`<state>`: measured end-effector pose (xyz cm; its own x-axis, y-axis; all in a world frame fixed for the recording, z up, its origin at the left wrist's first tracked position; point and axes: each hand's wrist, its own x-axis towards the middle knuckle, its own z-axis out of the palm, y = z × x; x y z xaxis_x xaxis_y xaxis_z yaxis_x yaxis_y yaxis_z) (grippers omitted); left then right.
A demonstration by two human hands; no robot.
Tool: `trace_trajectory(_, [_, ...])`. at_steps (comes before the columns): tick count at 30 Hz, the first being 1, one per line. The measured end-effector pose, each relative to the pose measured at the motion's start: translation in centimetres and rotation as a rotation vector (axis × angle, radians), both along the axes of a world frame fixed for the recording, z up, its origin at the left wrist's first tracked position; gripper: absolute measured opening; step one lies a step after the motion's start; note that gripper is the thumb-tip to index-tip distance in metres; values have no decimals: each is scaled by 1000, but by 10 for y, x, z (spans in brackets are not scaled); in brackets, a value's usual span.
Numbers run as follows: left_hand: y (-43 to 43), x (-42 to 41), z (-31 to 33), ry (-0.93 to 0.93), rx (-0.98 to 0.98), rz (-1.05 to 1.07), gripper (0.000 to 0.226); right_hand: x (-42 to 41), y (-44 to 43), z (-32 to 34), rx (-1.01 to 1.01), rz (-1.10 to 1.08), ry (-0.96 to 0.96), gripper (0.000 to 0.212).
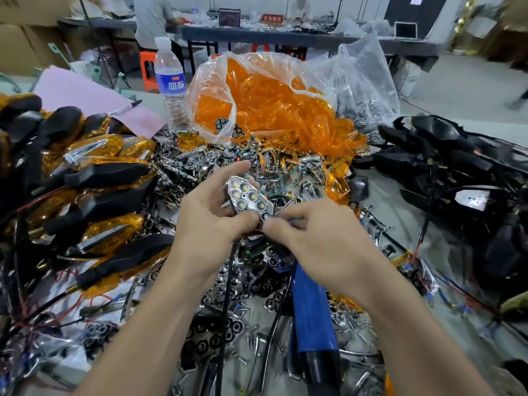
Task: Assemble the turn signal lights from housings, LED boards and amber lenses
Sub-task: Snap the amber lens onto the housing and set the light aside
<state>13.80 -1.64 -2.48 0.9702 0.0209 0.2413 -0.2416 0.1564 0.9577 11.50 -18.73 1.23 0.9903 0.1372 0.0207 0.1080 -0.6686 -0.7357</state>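
My left hand holds a chrome reflector with an LED board over the middle of the table, LEDs facing up. My right hand pinches the near tip of that same piece with thumb and forefinger. A black cable hangs down from it. A clear bag of amber lenses lies open behind the hands. Finished lights with black housings and amber lenses are piled on the left. Empty black housings with wires are heaped on the right.
Loose chrome reflectors and screws cover the table around the hands. A blue-handled electric screwdriver lies below my right hand. A water bottle stands at the back beside a pink sheet with a pen. A second clear bag stands at the back right.
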Motion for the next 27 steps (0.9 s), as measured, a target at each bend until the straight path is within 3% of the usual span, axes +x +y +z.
trace_trajectory(7, [-6, -3, 0, -25, 17, -100, 75, 1, 9, -4, 290, -29, -38, 28])
trace_trajectory(9, [-8, -5, 4, 33, -15, -65, 63, 1, 11, -7, 321, -57, -59, 21])
trace_trajectory(11, [-10, -7, 8, 128, -62, -27, 37, 1, 15, -9, 367, -89, -90, 14])
trace_trajectory(13, [-12, -8, 9, 174, -42, 37, 17, 0, 19, -12, 399, -100, -121, 19])
trace_trajectory(15, [-12, -8, 9, 172, -24, 105, 23, -2, 22, -13, 409, -116, -126, 40])
trace_trajectory(17, [-12, -9, 10, 162, -57, 106, 25, -2, 23, -15, 411, -137, -109, 48])
trace_trajectory(27, [-8, -6, 7, 168, -97, 127, 25, 5, 24, -28, 377, -30, -90, 14])
